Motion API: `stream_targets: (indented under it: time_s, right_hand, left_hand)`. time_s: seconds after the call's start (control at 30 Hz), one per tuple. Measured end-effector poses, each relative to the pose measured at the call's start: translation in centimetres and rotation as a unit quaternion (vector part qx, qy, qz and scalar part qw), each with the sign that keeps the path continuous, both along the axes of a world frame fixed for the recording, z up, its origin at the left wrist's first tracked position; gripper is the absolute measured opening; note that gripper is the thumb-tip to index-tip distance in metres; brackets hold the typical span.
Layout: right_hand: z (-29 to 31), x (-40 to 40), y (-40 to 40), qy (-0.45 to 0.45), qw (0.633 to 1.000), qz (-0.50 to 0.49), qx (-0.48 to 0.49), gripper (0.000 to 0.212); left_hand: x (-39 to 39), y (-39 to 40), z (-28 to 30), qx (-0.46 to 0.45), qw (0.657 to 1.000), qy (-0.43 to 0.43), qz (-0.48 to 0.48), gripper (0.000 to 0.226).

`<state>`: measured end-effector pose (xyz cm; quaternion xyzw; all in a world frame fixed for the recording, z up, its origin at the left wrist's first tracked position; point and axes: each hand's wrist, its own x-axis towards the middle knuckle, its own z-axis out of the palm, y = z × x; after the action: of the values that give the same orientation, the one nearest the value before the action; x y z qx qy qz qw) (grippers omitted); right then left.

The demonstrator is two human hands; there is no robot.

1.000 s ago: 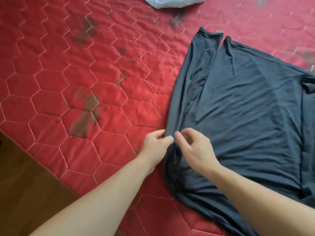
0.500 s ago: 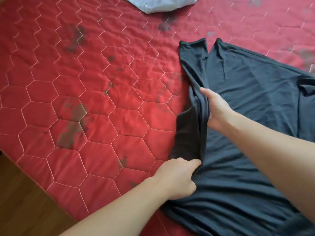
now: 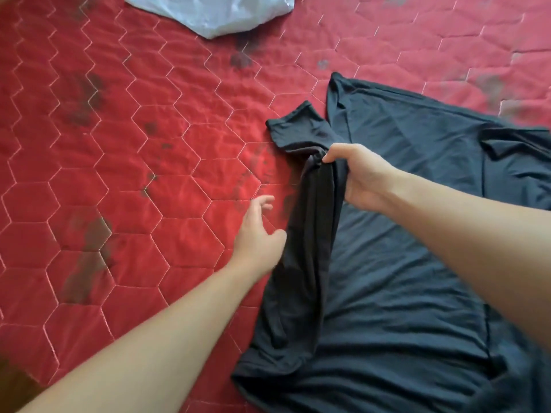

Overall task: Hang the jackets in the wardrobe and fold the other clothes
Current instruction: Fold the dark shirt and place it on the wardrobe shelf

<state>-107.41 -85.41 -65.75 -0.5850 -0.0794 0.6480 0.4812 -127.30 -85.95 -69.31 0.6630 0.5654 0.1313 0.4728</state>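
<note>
While right hand (image 3: 362, 177) grip holds its bunched sleeve | dark grey T-shirt (image 3: 396, 263) lies creased | left hand (image 3: 258, 234) grip wide

Right hand (image 3: 362, 177) clenched, left hand (image 3: 258, 234) loose (fingers spread)

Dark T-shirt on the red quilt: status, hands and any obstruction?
Right hand grips the dark T-shirt at its bunched left side. Left hand open, beside the fabric. Pale cloth lies apart at the far edge.
</note>
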Motion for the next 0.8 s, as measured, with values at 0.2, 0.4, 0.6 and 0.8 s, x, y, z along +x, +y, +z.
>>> stream_targets:
  time_s: [0.2, 0.4, 0.6, 0.8]
  right_hand:
    - [2.5, 0.6, -0.3, 0.044, 0.997, 0.018, 0.063, 0.018]
    - [5.7, 3.7, 3.3, 0.085, 0.979, -0.137, 0.122, 0.011]
    - [5.6, 6.2, 8.1, -0.02, 0.976, -0.195, 0.097, 0.018]
    - [2.1, 7.2, 10.8, -0.393, 0.909, -0.097, -0.098, 0.049]
  left_hand:
    - [3.2, 4.1, 0.7, -0.22, 0.948, -0.043, -0.226, 0.034]
    - [0.7, 5.1, 0.3, -0.276, 0.884, 0.111, -0.36, 0.015]
    - [-3.4, 8.7, -0.9, -0.356, 0.868, 0.122, -0.325, 0.031]
    - [-4.1, 10.7, -1.9, -0.416, 0.853, 0.097, -0.301, 0.02]
